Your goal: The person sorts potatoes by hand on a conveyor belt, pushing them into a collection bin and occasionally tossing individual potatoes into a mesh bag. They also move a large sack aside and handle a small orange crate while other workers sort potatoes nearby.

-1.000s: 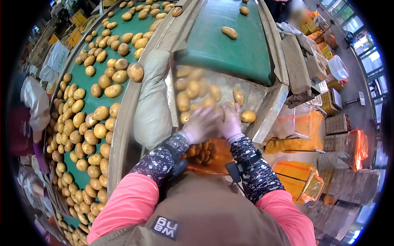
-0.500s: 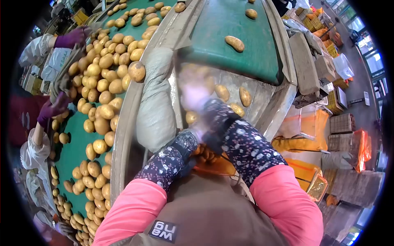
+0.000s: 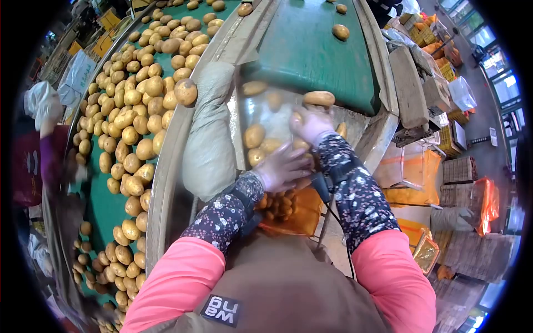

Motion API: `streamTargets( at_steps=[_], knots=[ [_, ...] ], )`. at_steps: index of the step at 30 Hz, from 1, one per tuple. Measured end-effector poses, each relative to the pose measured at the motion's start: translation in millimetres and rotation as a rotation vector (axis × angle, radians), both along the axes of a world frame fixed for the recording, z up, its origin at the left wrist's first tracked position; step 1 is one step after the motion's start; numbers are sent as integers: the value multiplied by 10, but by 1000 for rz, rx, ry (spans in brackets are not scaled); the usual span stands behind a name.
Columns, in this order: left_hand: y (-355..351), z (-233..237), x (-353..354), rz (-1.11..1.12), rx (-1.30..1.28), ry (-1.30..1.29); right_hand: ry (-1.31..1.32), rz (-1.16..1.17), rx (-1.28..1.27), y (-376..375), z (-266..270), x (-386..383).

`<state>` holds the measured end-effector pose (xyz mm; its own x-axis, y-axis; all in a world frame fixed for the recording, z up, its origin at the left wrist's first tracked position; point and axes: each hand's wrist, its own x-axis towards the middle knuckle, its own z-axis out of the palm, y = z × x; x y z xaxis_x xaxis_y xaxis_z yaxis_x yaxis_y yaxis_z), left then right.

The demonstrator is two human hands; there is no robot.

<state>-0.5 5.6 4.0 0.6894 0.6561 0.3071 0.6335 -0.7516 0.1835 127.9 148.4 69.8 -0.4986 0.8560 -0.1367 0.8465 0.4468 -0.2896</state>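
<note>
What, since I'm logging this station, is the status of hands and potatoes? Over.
Left hand at lower end of chute; right hand by potatoes near belt, grips unclear. Several potatoes loose in chute. Nothing visibly blocking either hand.

White tub (image 3: 462,94) — crate (image 3: 458,168) — tall windows (image 3: 508,87)

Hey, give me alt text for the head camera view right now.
A person's left hand and right hand are among potatoes on a chute below a green belt, above an orange bag. A second belt, crowded with potatoes, runs along the left.
</note>
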Motion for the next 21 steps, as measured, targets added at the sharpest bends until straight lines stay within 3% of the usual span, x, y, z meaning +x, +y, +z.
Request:
streamTargets(
  at_steps=[6, 9, 12, 18, 21],
  knots=[
    [131, 314, 24, 140, -206, 148, 23, -81, -50, 139, -59, 497],
    [112, 234, 28, 431, -231, 137, 101, -132, -113, -38, -200, 566],
    [124, 461, 141, 742, -382, 97, -166, -29, -132, -321, -16, 433],
    [199, 240, 99, 726, -284, 83, -74, 78, -32, -330, -51, 451],
    [169, 582, 90, 761, -454, -76, 35, 200, 38, -306, -111, 399]
  ],
)
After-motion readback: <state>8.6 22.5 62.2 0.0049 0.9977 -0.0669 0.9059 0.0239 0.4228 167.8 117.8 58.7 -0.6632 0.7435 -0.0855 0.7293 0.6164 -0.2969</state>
